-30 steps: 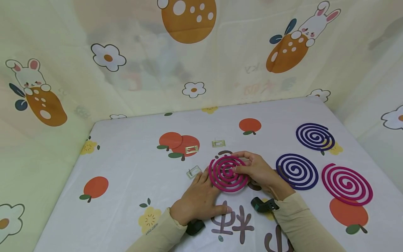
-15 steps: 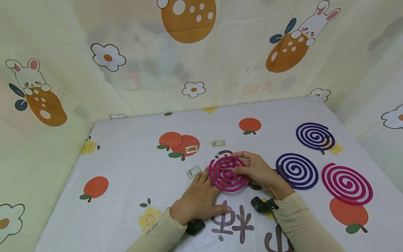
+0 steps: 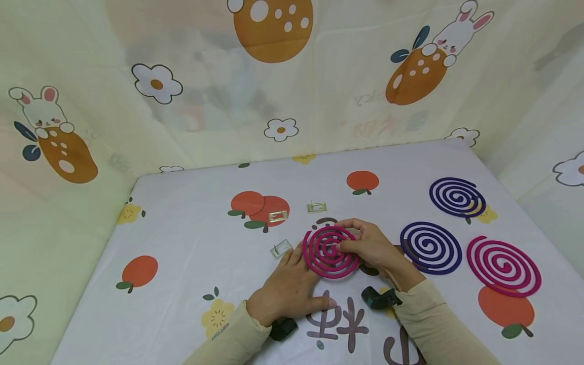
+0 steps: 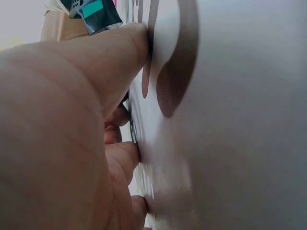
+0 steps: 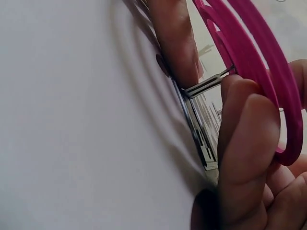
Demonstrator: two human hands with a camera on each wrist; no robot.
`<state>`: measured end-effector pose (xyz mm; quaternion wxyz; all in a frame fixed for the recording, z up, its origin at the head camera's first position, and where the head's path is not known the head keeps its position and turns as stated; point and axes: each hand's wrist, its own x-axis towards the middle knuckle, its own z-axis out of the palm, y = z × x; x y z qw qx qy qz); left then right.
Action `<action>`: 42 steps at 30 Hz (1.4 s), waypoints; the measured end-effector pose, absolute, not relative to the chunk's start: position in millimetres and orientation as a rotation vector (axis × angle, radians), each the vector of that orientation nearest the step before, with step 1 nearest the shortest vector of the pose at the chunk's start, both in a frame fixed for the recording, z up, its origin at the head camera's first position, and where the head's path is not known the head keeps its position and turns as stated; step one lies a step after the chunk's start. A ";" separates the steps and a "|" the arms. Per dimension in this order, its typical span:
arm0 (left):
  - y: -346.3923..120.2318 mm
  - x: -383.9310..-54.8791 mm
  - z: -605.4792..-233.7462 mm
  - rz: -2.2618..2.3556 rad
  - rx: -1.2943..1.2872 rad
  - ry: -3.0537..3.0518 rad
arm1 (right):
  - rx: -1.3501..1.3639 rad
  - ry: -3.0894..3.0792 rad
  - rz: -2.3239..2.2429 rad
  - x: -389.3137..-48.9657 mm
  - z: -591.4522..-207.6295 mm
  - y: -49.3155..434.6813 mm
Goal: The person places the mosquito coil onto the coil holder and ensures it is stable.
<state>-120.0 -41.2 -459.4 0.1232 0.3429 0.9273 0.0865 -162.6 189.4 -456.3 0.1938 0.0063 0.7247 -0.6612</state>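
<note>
Between the thumb and fingers of my right hand (image 3: pixel 371 248), a pink mosquito coil (image 3: pixel 332 249) is pinched near its centre, raised just over the table. Under it, in the right wrist view, a small metal coil stand (image 5: pixel 207 155) lies on the cloth. Its upright prong (image 5: pixel 208 85) reaches up to the coil (image 5: pixel 290 110). My left hand (image 3: pixel 289 291) rests on the cloth, fingers stretched forward with their tips under the coil. A fingertip (image 5: pixel 180 52) presses down at the stand in the right wrist view. The coil hides most of this contact in the head view.
Three metal coil stands lie ahead: one by the left fingertips (image 3: pixel 276 252), one on an orange print (image 3: pixel 270 217), one farther right (image 3: pixel 317 211). To the right lie two blue coils, a far one (image 3: pixel 456 198) and a near one (image 3: pixel 429 246), and another pink coil (image 3: pixel 504 264).
</note>
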 end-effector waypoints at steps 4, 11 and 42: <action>-41.2 -119.9 -458.5 0.248 1.007 2.707 | 0.032 2.056 -1.824 -162.2 -454.6 189.2; -41.3 -119.1 -454.9 0.258 1.012 2.700 | 0.019 2.063 -1.830 -161.1 -453.1 190.2; -57.0 -127.0 -437.9 0.409 0.927 2.874 | -0.067 2.273 -1.595 -152.1 -448.2 199.0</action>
